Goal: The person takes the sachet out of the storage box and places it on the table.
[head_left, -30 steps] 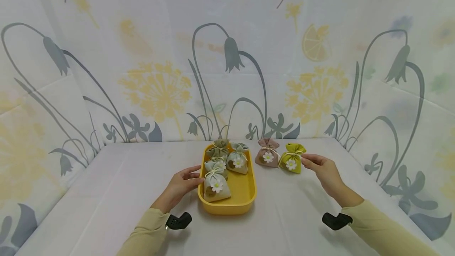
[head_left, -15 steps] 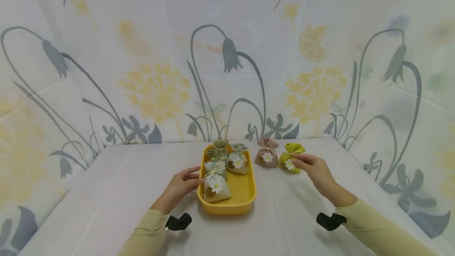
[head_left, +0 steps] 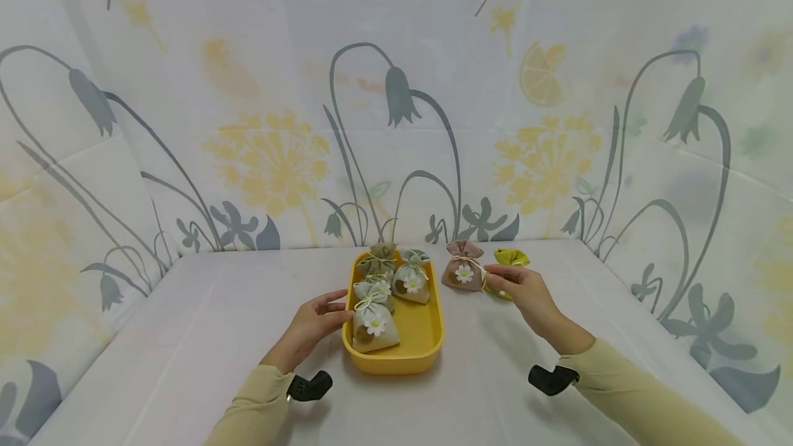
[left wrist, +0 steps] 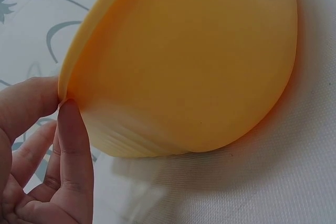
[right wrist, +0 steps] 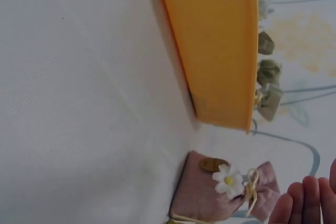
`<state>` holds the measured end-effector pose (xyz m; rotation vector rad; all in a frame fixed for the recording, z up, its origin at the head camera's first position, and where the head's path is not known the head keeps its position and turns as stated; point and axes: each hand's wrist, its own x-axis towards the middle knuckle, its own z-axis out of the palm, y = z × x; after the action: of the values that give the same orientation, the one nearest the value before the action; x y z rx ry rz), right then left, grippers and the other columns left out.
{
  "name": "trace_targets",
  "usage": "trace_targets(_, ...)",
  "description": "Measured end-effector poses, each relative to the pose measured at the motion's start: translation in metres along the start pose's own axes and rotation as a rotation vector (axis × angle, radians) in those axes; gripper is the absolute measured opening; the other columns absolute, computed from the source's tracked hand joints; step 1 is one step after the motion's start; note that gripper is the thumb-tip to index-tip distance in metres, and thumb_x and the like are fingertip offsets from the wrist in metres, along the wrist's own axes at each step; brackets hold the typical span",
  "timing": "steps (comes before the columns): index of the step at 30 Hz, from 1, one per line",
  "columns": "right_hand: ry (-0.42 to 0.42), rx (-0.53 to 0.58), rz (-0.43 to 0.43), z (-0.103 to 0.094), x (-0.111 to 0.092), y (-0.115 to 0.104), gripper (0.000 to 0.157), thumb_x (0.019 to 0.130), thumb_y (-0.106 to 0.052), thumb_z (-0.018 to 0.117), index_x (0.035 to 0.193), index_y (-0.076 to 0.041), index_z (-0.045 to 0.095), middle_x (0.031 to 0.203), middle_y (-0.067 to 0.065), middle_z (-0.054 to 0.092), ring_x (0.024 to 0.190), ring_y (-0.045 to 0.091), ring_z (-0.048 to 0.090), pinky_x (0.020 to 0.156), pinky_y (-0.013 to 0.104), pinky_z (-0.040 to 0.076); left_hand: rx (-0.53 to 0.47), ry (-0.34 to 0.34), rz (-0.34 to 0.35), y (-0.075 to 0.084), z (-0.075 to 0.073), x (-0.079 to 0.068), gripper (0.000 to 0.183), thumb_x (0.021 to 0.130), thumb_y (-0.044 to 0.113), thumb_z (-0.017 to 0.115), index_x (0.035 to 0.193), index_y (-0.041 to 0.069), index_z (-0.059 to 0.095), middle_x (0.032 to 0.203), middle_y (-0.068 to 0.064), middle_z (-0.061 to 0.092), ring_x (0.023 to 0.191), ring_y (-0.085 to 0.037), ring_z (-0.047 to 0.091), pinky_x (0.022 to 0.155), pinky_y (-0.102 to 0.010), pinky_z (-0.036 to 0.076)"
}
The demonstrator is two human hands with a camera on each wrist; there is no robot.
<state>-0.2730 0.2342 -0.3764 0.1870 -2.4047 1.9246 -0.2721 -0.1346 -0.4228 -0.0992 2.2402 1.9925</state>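
A yellow tray sits mid-table and holds several small drawstring pouches with daisy tags. My left hand rests against the tray's left rim. In the left wrist view its straight fingers touch the tray's outer wall. To the right of the tray stand a pink pouch and a green pouch. My right hand lies over the green pouch and hides most of it. In the right wrist view its fingertips look straight beside the pink pouch.
A white cloth covers the table, and flower-printed sheets hang close at the back and on both sides. Bare cloth lies left of the tray and in front of it. Black wrist mounts sit under both sleeves.
My right hand has slid left, from beside the green pouch to lying over it, close to the pink pouch. The left hand has stayed at the tray's rim.
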Motion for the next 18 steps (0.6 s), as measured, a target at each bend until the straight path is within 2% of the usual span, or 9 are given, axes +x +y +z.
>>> trace_targets(5, -0.003, 0.003, 0.018, 0.011, 0.006, -0.003, 0.041, 0.091, -0.013, 0.061, 0.123, 0.011, 0.053, 0.112, 0.012, 0.061, 0.095, 0.012, 0.057, 0.088, 0.030, 0.049, -0.001, 0.000, -0.004, 0.001, 0.000, 0.000, 0.058, 0.078, 0.019, 0.076, 0.130, 0.007, 0.054, 0.112, -0.013, 0.058, 0.098, -0.022, 0.059, 0.086, -0.036, 0.051)
trace_targets(11, 0.000, -0.010, 0.003, 0.022, 0.011, -0.003, 0.041, 0.090, -0.015, 0.063, 0.122, 0.010, 0.055, 0.114, 0.015, 0.061, 0.090, 0.004, 0.055, 0.085, 0.024, 0.048, -0.003, -0.004, -0.005, 0.001, 0.000, 0.000, 0.058, 0.078, 0.019, 0.076, 0.130, 0.007, 0.053, 0.114, -0.014, 0.057, 0.099, -0.022, 0.058, 0.086, -0.036, 0.051)
trace_targets(18, -0.026, -0.023, 0.037, 0.031, 0.020, -0.004, 0.044, 0.090, -0.019, 0.064, 0.124, 0.007, 0.054, 0.122, 0.017, 0.056, 0.104, 0.015, 0.052, 0.097, 0.036, 0.042, -0.012, -0.003, -0.007, 0.001, -0.001, -0.001, 0.058, 0.078, 0.018, 0.076, 0.130, 0.007, 0.053, 0.113, -0.014, 0.057, 0.099, -0.023, 0.059, 0.086, -0.036, 0.051)
